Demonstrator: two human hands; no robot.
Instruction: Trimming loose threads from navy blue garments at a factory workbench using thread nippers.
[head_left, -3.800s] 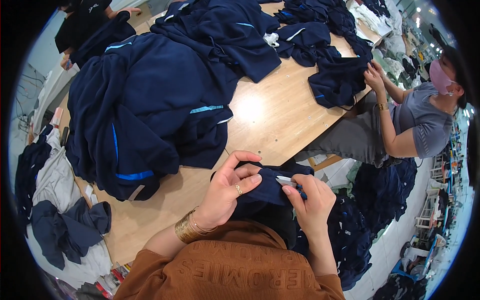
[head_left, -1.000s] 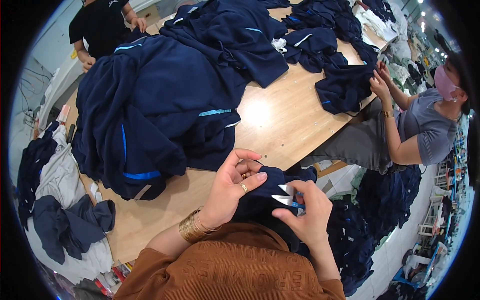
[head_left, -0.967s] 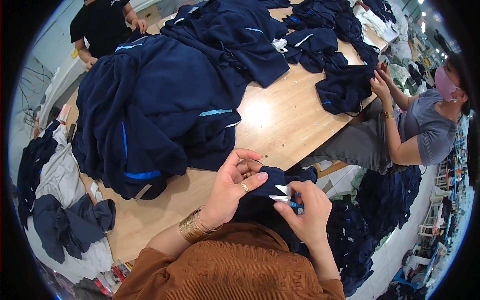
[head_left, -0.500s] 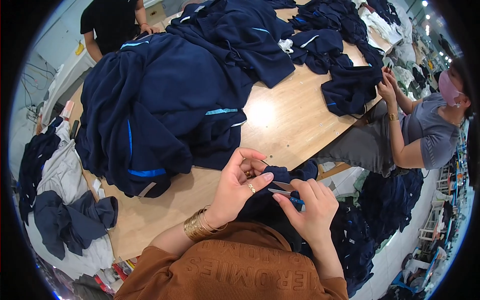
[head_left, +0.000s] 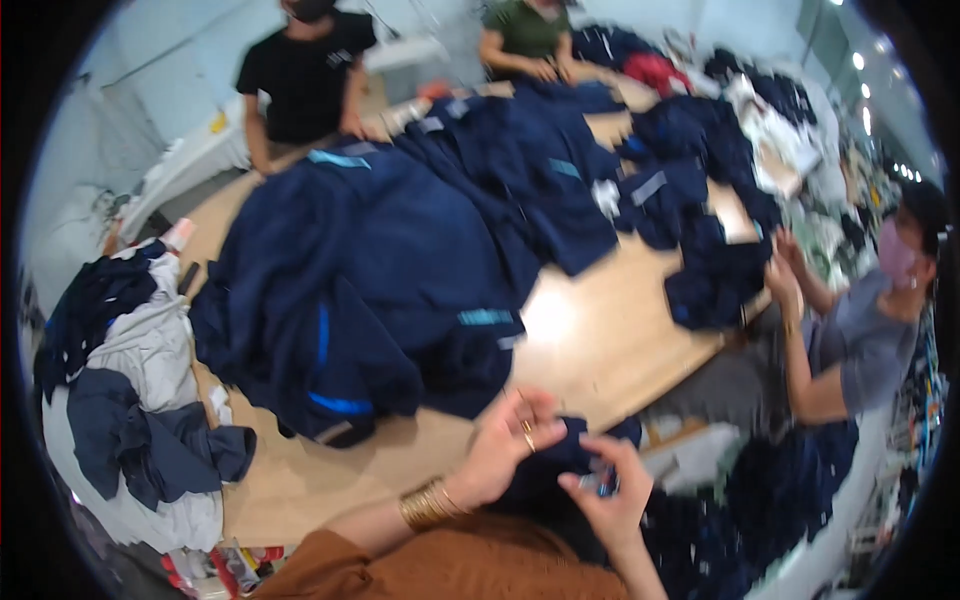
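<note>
My left hand (head_left: 508, 447), with a ring and gold bangles, is closed on the edge of a navy garment (head_left: 545, 465) over the table's near edge. Close by on its right, my right hand (head_left: 615, 490) is curled around small thread snips (head_left: 603, 483) with blue on them. Motion smears the blades, and I cannot tell whether they touch the cloth. Most of the held garment hangs dark and low between my hands, partly hidden by them.
A large pile of navy garments (head_left: 370, 250) covers the wooden table (head_left: 590, 330). At right sits a masked person (head_left: 850, 320) handling navy cloth; two others stand at the far side. Grey and white cloth (head_left: 150, 340) lies at left. More navy garments (head_left: 790, 490) are heaped at lower right.
The view has tilted up, so the table, pile and hands sit lower and a second far person shows. Both hands keep hold; the right has turned slightly with the snips.
</note>
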